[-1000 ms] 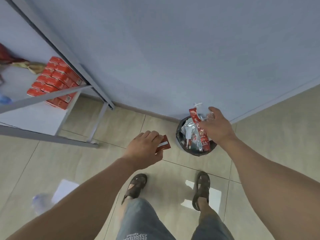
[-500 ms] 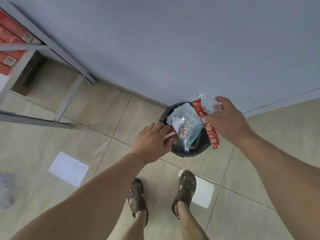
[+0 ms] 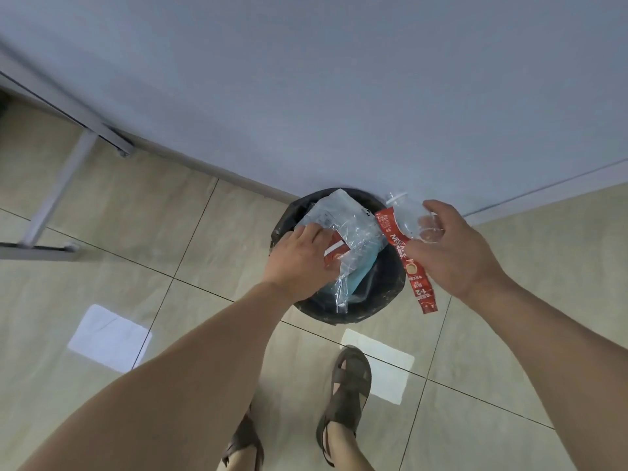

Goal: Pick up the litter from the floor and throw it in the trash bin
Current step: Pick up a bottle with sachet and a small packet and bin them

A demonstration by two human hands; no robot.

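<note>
A round black trash bin stands on the tiled floor against the wall, with crumpled clear plastic inside. My left hand is over the bin's left rim, shut on a small red and white packet. My right hand hovers over the bin's right rim and grips a clear plastic bottle together with a long red sachet strip that hangs down past the rim.
A grey metal shelf frame stands at the left by the wall. Two bright light patches lie on the tiles. My sandalled feet stand just in front of the bin.
I have stepped closer and the bin looks larger. My left hand has moved from beside the bin to over its left rim with the packet. My right hand keeps its hold.
</note>
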